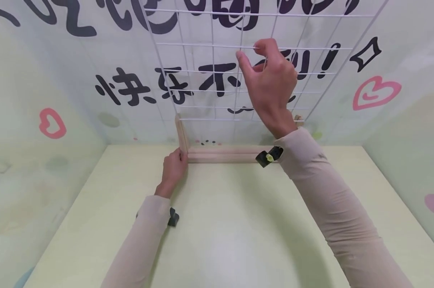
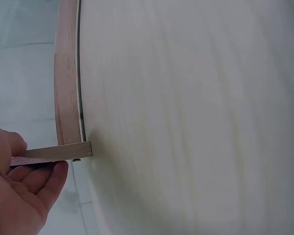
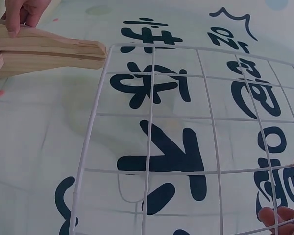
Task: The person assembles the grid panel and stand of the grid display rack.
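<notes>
1. Fitting the wire rack (image 1: 213,45) to the wooden stand (image 1: 224,156) appears to be the step in hand; judged from the way the two meet.
2. Stand: its rail lies at the back of the table (image 1: 217,220), near the wall (image 1: 141,124). Left upright (image 1: 182,136) rises from one end.
3. Rack: above the stand, lower corner at the tip of the left upright, seemingly tilted toward the person. Whether anything fastens it, cannot tell.
4. Left hand (image 1: 174,166): thumb and fingers pinch the wood at the foot of the left upright.
5. Right hand (image 1: 274,76): up among the wires, fingers curved, gap between thumb and forefinger. Firm grip or mere touch, cannot tell.
6. Next move probably calls for a steady left hold, with the right hand guiding the rack's angle; slipping off the uprights seems the main risk.
</notes>
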### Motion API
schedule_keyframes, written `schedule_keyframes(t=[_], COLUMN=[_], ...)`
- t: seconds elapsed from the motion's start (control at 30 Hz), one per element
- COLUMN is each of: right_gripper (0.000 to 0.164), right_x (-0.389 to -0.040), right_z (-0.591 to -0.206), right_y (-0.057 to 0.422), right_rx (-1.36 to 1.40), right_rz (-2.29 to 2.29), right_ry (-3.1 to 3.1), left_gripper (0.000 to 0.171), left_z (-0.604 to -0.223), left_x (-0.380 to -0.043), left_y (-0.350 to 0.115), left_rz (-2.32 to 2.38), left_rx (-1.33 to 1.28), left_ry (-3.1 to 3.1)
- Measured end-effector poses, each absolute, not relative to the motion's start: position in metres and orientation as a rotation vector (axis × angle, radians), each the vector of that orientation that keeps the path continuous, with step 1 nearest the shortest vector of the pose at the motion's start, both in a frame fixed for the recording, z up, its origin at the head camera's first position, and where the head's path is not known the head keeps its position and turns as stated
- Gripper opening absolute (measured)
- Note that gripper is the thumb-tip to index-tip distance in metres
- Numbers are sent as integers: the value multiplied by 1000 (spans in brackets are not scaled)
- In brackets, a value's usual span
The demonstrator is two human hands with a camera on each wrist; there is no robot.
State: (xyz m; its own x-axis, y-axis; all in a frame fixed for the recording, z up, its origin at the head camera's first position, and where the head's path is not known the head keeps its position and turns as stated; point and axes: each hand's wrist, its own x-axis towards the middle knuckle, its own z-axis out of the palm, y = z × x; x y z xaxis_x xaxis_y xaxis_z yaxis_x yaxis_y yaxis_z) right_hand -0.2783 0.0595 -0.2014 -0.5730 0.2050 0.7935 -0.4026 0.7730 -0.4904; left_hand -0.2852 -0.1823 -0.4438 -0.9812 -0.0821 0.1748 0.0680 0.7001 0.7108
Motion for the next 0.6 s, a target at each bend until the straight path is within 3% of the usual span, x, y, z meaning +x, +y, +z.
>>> schedule_keyframes(t=[0.6], right_gripper=[43], right_x=[-290], right_z=[-195], right_y=[53], right_rx=[141], right_rz=[795], right_ry=[-2028], left_gripper=[33], left_z=[-447], left_x=[-280], left_y=[-186], left_rz=[-1199], left_rx=[-27], left_ry=[-2679])
